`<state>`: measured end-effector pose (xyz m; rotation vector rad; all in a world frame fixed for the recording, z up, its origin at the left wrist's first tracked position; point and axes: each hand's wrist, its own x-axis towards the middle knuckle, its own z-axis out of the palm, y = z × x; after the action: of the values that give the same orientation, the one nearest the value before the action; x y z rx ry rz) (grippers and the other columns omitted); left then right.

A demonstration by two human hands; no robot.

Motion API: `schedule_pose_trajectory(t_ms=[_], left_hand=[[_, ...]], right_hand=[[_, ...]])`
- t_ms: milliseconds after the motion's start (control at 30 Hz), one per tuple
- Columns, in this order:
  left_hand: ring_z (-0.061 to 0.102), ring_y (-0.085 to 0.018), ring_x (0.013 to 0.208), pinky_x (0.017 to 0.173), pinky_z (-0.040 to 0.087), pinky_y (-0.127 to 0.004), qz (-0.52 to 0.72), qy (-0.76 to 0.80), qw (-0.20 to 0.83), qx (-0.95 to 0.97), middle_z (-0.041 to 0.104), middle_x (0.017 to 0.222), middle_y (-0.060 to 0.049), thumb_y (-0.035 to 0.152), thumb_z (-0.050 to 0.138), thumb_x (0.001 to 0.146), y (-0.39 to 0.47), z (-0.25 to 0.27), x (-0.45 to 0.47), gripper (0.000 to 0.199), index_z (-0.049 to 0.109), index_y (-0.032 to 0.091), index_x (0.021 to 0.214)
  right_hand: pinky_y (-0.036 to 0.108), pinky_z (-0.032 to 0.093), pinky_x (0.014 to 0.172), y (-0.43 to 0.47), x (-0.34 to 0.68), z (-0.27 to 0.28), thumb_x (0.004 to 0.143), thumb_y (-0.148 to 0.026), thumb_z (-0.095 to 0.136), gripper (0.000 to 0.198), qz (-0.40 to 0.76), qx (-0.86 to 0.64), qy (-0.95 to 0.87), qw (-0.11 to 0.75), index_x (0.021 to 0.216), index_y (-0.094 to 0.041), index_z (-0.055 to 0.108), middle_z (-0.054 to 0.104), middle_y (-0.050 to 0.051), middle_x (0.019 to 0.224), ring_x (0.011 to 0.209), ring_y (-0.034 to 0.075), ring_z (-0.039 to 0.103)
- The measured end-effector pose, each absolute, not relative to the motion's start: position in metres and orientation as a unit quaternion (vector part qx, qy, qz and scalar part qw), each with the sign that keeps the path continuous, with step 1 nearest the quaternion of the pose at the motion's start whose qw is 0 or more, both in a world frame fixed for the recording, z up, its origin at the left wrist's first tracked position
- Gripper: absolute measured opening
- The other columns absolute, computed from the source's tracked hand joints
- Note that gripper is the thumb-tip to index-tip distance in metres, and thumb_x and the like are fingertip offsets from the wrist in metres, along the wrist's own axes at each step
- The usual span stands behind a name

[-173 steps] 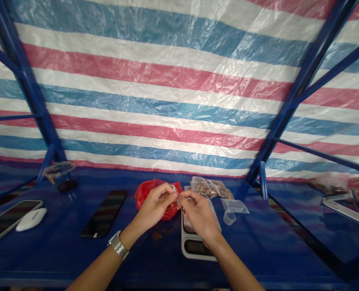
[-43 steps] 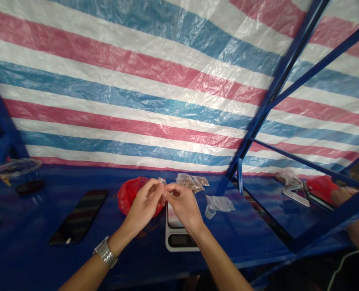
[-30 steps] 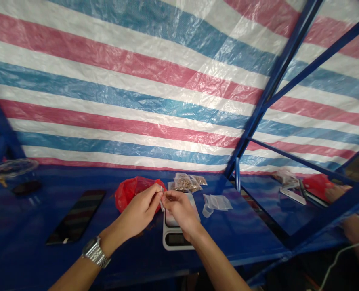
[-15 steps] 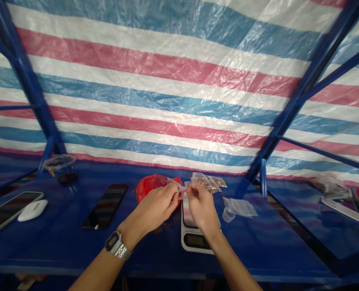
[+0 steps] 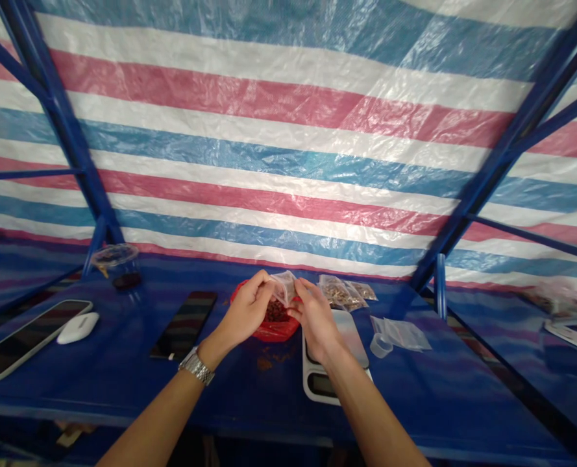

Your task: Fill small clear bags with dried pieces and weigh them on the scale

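Note:
A small clear plastic zip bag (image 5: 285, 287) is held up between my two hands. My left hand (image 5: 250, 306) pinches its left side, and my right hand (image 5: 313, 316) grips its right side with curled fingers. Just below them lies a red plastic bag (image 5: 273, 332) filled with dark brown, dried-looking bits (image 5: 275, 311). Under my right wrist, a white kitchen scale (image 5: 344, 337) is partly covered by my forearm. Several filled zip bags (image 5: 341, 292) sit behind the scale.
Right of the scale are flat unfilled zip bags (image 5: 407, 334) and a small clear cup (image 5: 380, 345). To the left lie a black phone (image 5: 185, 324), a white earbud case (image 5: 78, 327), another phone (image 5: 30, 340) and a plastic cup of dark liquid (image 5: 122, 267). Brown crumbs (image 5: 265, 362) dot the blue table.
Both hands have shifted left, from over the scale to over the red bag. The small zip bag is now spread between them, and the red bag's brown contents show.

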<state>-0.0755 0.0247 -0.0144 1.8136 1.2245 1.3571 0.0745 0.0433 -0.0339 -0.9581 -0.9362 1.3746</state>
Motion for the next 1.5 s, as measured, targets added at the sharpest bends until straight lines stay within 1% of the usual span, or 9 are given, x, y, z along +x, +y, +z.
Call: schedule_pose_trajectory(t_ms=[100, 167, 233, 333, 567, 800, 1067, 1300, 1500], left_hand=[[0.064, -0.017, 0.080, 0.080, 0.052, -0.031, 0.471, 0.506, 0.223, 0.687, 0.067, 0.086, 0.001, 0.023, 0.041, 0.096, 0.024, -0.021, -0.084, 0.015, 0.056, 0.023, 0.095], [0.067, -0.021, 0.103, 0.096, 0.052, -0.038, 0.458, 0.534, 0.169, 0.691, 0.070, 0.112, -0.007, 0.015, 0.045, 0.090, 0.022, -0.028, -0.086, 0.030, 0.057, 0.021, 0.117], [0.059, -0.027, 0.127, 0.110, 0.046, -0.045, 0.436, 0.550, 0.111, 0.703, 0.063, 0.135, -0.014, 0.016, 0.053, 0.087, 0.021, -0.035, -0.084, 0.048, 0.051, 0.019, 0.135], [0.049, -0.034, 0.140, 0.116, 0.041, -0.052, 0.388, 0.557, 0.058, 0.731, 0.056, 0.147, -0.019, 0.025, 0.065, 0.086, 0.022, -0.046, -0.076, 0.064, 0.045, 0.017, 0.146], [0.061, -0.032, 0.128, 0.109, 0.048, -0.049, 0.358, 0.579, 0.056, 0.730, 0.066, 0.135, -0.018, 0.022, 0.062, 0.091, 0.036, -0.061, -0.067, 0.058, 0.047, 0.015, 0.146], [0.056, -0.031, 0.132, 0.114, 0.045, -0.047, 0.371, 0.575, 0.048, 0.728, 0.063, 0.134, -0.017, 0.012, 0.055, 0.089, 0.039, -0.056, -0.061, 0.058, 0.047, 0.013, 0.146], [0.060, -0.026, 0.128, 0.112, 0.048, -0.044, 0.399, 0.550, 0.066, 0.731, 0.065, 0.135, -0.013, 0.006, 0.056, 0.087, 0.039, -0.058, -0.066, 0.062, 0.047, 0.019, 0.147], [0.060, -0.025, 0.131, 0.112, 0.048, -0.041, 0.402, 0.544, 0.076, 0.733, 0.064, 0.140, -0.012, 0.007, 0.054, 0.089, 0.034, -0.055, -0.069, 0.061, 0.047, 0.019, 0.148], [0.068, -0.026, 0.114, 0.103, 0.054, -0.041, 0.369, 0.551, 0.071, 0.745, 0.072, 0.123, -0.012, 0.010, 0.056, 0.089, 0.032, -0.049, -0.069, 0.058, 0.051, 0.018, 0.146]], right_hand=[[0.033, 0.055, 0.062, 0.056, 0.073, -0.041, 0.078, -0.056, 0.073, 0.057, 0.442, -0.456, -0.453, 0.626, 0.120, -0.021, 0.058, 0.073, 0.004, 0.087, 0.069, 0.021, 0.068], [0.035, 0.056, 0.071, 0.060, 0.072, -0.043, 0.084, -0.052, 0.068, 0.050, 0.326, -0.470, -0.518, 0.635, 0.121, -0.020, 0.058, 0.074, 0.008, 0.098, 0.079, 0.023, 0.070], [0.037, 0.056, 0.082, 0.060, 0.069, -0.045, 0.088, -0.045, 0.064, 0.042, 0.255, -0.474, -0.577, 0.614, 0.120, -0.019, 0.058, 0.074, 0.010, 0.106, 0.089, 0.024, 0.071], [0.040, 0.055, 0.090, 0.057, 0.065, -0.048, 0.088, -0.039, 0.062, 0.038, 0.230, -0.483, -0.623, 0.571, 0.121, -0.020, 0.059, 0.073, 0.012, 0.113, 0.097, 0.027, 0.071], [0.038, 0.056, 0.083, 0.052, 0.066, -0.053, 0.090, -0.036, 0.060, 0.036, 0.240, -0.491, -0.654, 0.522, 0.124, -0.024, 0.059, 0.075, 0.008, 0.110, 0.094, 0.026, 0.074], [0.036, 0.052, 0.078, 0.051, 0.076, -0.043, 0.092, -0.036, 0.059, 0.024, 0.148, -0.515, -0.643, 0.547, 0.112, -0.024, 0.067, 0.078, 0.004, 0.091, 0.084, 0.025, 0.072], [0.033, 0.054, 0.076, 0.048, 0.072, -0.042, 0.092, -0.030, 0.059, 0.021, 0.178, -0.468, -0.659, 0.561, 0.109, -0.022, 0.068, 0.076, 0.003, 0.088, 0.076, 0.021, 0.071], [0.035, 0.055, 0.086, 0.045, 0.075, -0.044, 0.096, -0.028, 0.054, 0.025, 0.153, -0.441, -0.682, 0.563, 0.115, -0.022, 0.068, 0.076, 0.007, 0.109, 0.098, 0.023, 0.072], [0.036, 0.055, 0.085, 0.043, 0.080, -0.046, 0.094, -0.031, 0.058, 0.021, 0.144, -0.463, -0.676, 0.554, 0.108, -0.021, 0.070, 0.077, 0.007, 0.102, 0.090, 0.023, 0.071]])
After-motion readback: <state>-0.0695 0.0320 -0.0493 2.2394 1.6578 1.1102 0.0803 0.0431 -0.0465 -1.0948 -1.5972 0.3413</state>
